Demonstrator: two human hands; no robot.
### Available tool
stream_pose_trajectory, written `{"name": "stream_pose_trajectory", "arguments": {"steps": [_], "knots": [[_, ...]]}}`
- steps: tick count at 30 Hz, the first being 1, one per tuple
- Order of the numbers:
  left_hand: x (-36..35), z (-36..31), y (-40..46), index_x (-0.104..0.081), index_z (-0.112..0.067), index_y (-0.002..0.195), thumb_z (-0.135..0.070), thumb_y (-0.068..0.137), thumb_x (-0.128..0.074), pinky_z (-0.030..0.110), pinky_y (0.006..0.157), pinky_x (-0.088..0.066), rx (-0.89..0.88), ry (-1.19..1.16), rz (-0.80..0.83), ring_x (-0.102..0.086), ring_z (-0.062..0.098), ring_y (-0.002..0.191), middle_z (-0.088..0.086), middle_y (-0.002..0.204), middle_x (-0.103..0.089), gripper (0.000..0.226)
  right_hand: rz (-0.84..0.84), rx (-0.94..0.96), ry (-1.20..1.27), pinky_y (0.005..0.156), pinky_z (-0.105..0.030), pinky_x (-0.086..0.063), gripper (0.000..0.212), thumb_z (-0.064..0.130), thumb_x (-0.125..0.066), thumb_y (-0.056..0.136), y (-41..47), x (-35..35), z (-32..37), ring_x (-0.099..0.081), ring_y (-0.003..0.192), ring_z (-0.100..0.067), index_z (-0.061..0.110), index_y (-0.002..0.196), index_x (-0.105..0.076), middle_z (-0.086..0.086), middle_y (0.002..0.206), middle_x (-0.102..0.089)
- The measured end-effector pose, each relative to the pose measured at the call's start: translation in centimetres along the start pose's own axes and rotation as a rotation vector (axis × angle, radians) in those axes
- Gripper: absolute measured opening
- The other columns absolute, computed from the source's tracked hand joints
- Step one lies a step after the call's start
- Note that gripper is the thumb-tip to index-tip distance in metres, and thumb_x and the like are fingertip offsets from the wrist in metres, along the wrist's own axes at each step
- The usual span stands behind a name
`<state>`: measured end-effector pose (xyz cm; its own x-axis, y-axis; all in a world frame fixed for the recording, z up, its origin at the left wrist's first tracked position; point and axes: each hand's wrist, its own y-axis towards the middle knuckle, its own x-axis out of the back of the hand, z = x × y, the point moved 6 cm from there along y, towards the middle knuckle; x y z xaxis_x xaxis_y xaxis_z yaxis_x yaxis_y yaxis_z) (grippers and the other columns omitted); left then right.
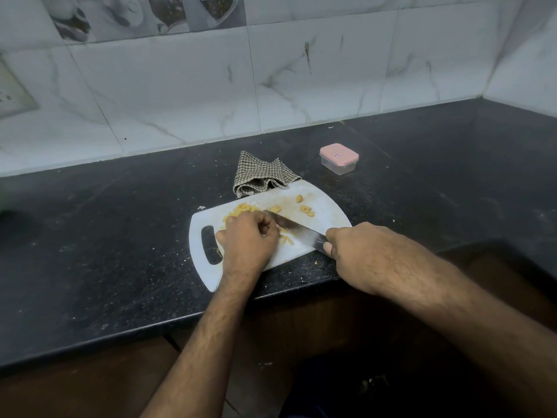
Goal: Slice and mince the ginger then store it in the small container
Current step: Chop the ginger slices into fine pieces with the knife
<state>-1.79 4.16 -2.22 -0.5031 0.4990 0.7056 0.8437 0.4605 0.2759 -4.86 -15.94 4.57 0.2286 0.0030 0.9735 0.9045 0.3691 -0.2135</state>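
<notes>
Dark counter (120,236) fills the view, and the white board (325,218) sits right at its front edge, probably so the arms can work it without stretching. A checked cloth (265,176) is bunched just behind the board, handy for wiping. The small container (339,158) waits well apart at the back right, pink lid on, so storing hasn't begun. Right hand (355,251) wraps its fingers round the handle of the knife (297,229), blade angled across the board toward the pile. Left hand (248,239) sits knuckles-up, fingers curled under beside the blade, seemingly steadying ginger (241,210); what they pinch I can't tell. Bigger chunks (306,210) lie further back, uncut.
</notes>
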Motion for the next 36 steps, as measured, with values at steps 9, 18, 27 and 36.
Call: {"name": "stream_pose_trajectory", "arguments": {"steps": [9, 18, 27, 36], "knots": [[0.0, -0.3, 0.0, -0.069, -0.032, 0.075, -0.039, 0.089, -0.071, 0.039, 0.084, -0.022, -0.014, 0.007, 0.013, -0.053, 0.016, 0.103, -0.018, 0.079, -0.066, 0.015, 0.011, -0.031, 0.068, 0.078, -0.036, -0.046, 0.02, 0.034, -0.035, 0.107, 0.0, 0.1, -0.3, -0.049, 0.086, -0.022, 0.024, 0.112, -0.051, 0.002, 0.079, -0.041], [0.2, -0.2, -0.1, -0.065, -0.033, 0.064, -0.033, 0.086, -0.071, 0.04, 0.085, -0.025, -0.018, -0.036, -0.006, -0.058, 0.017, 0.099, -0.018, 0.073, -0.065, 0.023, -0.011, -0.013, 0.076, 0.074, -0.035, -0.043, 0.018, 0.038, -0.033, 0.107, -0.6, -0.3, -0.2, -0.048, 0.083, -0.024, 0.026, 0.096, -0.041, 0.002, 0.076, -0.04], [0.2, -0.2, -0.1, -0.074, -0.025, 0.069, -0.03, 0.088, -0.075, 0.038, 0.091, -0.022, 0.014, -0.087, 0.005, -0.061, 0.017, 0.099, -0.019, 0.07, -0.067, 0.02, 0.014, -0.022, 0.021, 0.072, -0.033, -0.036, 0.018, 0.036, -0.034, 0.107, -0.7, 0.0, -0.2, -0.044, 0.082, -0.021, 0.027, 0.105, -0.05, 0.005, 0.077, -0.038], [0.1, -0.2, 0.1, -0.07, -0.029, 0.062, -0.026, 0.085, -0.073, 0.038, 0.091, -0.019, 0.0, -0.082, 0.006, -0.06, 0.021, 0.105, -0.022, 0.075, -0.067, 0.024, 0.085, -0.018, -0.134, 0.076, -0.037, -0.037, 0.024, 0.035, -0.034, 0.108, 0.2, 1.3, -0.7, -0.044, 0.088, -0.024, 0.027, 0.123, -0.052, 0.001, 0.081, -0.036]]}}
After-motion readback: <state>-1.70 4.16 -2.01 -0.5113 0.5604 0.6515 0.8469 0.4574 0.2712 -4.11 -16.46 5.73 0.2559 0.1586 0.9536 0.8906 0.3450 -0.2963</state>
